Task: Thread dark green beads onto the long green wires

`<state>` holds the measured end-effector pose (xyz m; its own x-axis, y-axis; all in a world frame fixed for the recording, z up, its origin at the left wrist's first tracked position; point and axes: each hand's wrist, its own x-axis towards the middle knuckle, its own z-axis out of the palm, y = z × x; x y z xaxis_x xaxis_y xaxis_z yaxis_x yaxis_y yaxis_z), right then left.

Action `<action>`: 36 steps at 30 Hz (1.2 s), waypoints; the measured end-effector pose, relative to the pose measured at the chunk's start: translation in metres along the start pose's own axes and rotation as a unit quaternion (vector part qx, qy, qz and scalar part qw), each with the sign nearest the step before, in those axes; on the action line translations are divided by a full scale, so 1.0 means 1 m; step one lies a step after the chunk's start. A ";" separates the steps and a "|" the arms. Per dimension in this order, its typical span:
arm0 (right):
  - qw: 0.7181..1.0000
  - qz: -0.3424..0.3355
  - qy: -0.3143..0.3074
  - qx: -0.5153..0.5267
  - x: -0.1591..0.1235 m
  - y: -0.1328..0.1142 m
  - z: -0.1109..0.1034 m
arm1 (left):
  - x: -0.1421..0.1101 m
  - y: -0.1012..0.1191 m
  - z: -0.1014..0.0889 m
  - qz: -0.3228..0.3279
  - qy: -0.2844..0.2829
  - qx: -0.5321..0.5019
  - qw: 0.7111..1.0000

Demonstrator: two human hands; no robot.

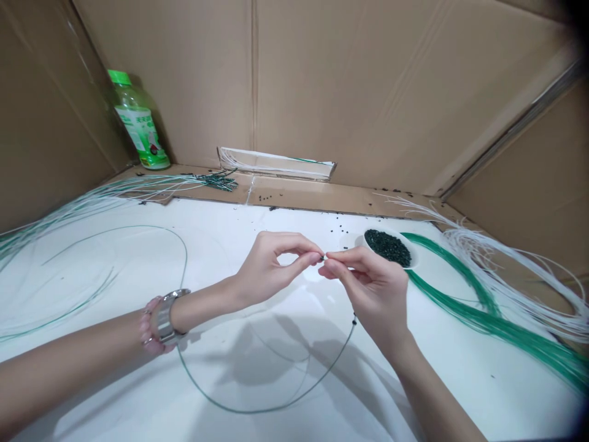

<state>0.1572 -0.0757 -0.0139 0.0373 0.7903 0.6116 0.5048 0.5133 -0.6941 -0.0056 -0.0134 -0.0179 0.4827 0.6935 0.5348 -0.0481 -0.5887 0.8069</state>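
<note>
My left hand [271, 264] and my right hand [372, 282] meet fingertip to fingertip above the white table. Between the left thumb and forefinger sits a tiny dark piece, apparently a bead, mostly covered by the fingers. The right fingers pinch a thin green cord [248, 412], whose end barely shows at the fingertips. From under my right hand the cord loops down, passes below my left wrist and curls away to the left. A small black bead [354, 321] is on it just below my right hand. Beside that hand stands a white bowl [416, 256] holding many dark beads [387, 247].
Bundles of green cord [515, 344] and white cord [543, 264] lie at right. More strands with beaded ends [218, 180] lie back left, near a green-capped bottle [142, 132]. Loose beads dot the table's back edge. Cardboard walls [322, 80] enclose the table; one has a slot [276, 164].
</note>
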 end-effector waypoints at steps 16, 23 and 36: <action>0.976 0.131 -0.149 -0.086 0.013 0.012 -0.013 | 0.010 -0.024 -0.005 0.033 -0.021 0.137 0.990; 0.984 0.156 -0.082 -0.037 0.021 0.025 -0.017 | 0.031 -0.027 0.019 0.013 -0.048 0.071 0.996; 0.977 0.183 0.082 0.073 0.033 0.046 -0.032 | 0.077 -0.099 0.058 -0.058 -0.157 0.120 0.979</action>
<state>0.2089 -0.0370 -0.0137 0.3352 0.8720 0.3568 0.3046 0.2581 -0.9169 0.0870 0.0745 -0.0706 0.7196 0.6220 0.3087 0.2118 -0.6200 0.7555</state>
